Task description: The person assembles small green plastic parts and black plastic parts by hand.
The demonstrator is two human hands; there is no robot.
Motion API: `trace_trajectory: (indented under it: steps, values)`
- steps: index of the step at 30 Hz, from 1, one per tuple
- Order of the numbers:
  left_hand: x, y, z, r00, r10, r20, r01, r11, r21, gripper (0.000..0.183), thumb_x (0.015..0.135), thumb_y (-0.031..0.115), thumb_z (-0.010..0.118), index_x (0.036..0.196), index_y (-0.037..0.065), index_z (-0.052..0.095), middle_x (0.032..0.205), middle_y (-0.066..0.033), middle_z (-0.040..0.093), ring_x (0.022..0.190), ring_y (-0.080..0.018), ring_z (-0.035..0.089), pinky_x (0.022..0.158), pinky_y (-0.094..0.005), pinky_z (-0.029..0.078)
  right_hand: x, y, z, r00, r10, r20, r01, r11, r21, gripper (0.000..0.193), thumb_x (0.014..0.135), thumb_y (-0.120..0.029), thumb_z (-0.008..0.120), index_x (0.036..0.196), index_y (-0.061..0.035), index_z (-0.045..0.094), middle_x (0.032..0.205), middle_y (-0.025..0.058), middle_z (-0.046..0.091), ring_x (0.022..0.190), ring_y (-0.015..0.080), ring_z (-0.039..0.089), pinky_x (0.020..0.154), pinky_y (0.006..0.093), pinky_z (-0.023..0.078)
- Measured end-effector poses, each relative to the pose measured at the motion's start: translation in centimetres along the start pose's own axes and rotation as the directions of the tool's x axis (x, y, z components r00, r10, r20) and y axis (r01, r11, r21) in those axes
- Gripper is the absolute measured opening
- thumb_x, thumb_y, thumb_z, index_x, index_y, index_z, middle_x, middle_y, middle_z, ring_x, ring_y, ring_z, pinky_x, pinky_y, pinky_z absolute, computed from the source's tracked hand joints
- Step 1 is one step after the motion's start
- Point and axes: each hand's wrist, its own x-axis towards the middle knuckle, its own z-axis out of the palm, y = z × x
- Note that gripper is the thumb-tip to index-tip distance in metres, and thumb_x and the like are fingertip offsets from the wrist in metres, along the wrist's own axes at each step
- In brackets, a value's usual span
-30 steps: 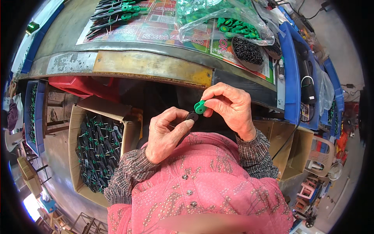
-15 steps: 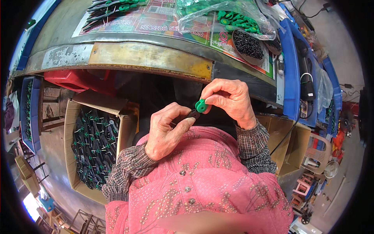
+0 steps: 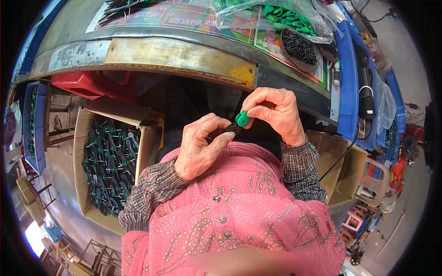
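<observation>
While our left hand (image 3: 200,145) pinches a flat, dark black piece (image 3: 235,129) between thumb and fingers, our right hand (image 3: 276,112) grips a small, round, bright-green plastic piece (image 3: 242,119) close against it, though we cannot tell whether the two are joined. We hold both pieces in front of our pink patterned shirt (image 3: 248,184), near the edge of the worn, metal-trimmed bench (image 3: 175,54), while an open brown cardboard box (image 3: 147,154) full of black-and-green pieces (image 3: 110,165) stands at our left.
</observation>
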Motion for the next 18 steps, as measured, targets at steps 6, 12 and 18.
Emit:
trace_trajectory:
  steps: [6, 12, 18]
  values:
    - [-0.1, 0.0, 0.0, 0.991, -0.117, 0.063, 0.125, 0.981, -0.150, 0.012, 0.084, 0.004, 0.064, 0.094, -0.002, 0.065, 0.077, -0.0035, 0.054, 0.069, -0.0095, 0.051, 0.062, -0.0239, 0.041, -0.3, 0.3, -0.1, 1.000, 0.020, -0.014, -0.020, 1.000, 0.015, 0.007, 0.086, -0.001, 0.067, 0.090, 0.0042, 0.067, 0.081, 0.0085, 0.066, 0.071, 0.0150, 0.067, 0.062, 0.0253, 0.055]
    - [0.0, -0.5, 0.0, 1.000, -0.001, -0.002, 0.001, 0.998, 0.063, 0.012, 0.083, 0.004, 0.066, 0.094, -0.001, 0.065, 0.077, -0.0047, 0.056, 0.067, -0.0102, 0.053, 0.059, -0.0247, 0.043, -0.2, 0.2, 0.5, 0.999, -0.040, 0.020, 0.043, 0.988, -0.148, 0.007, 0.085, -0.001, 0.067, 0.090, 0.0042, 0.066, 0.081, 0.0077, 0.066, 0.070, 0.0145, 0.067, 0.062, 0.0246, 0.055]
    - [0.1, -0.8, -0.4, 0.999, 0.047, 0.010, -0.048, 0.987, 0.153, 0.011, 0.081, 0.003, 0.067, 0.092, 0.000, 0.065, 0.078, -0.0064, 0.058, 0.066, -0.0121, 0.055, 0.058, -0.0245, 0.043, -0.5, 0.7, 1.0, 0.999, -0.044, 0.003, 0.044, 0.984, -0.173, 0.006, 0.084, 0.001, 0.068, 0.088, 0.0038, 0.066, 0.081, 0.0069, 0.066, 0.074, 0.0120, 0.066, 0.063, 0.0236, 0.055]
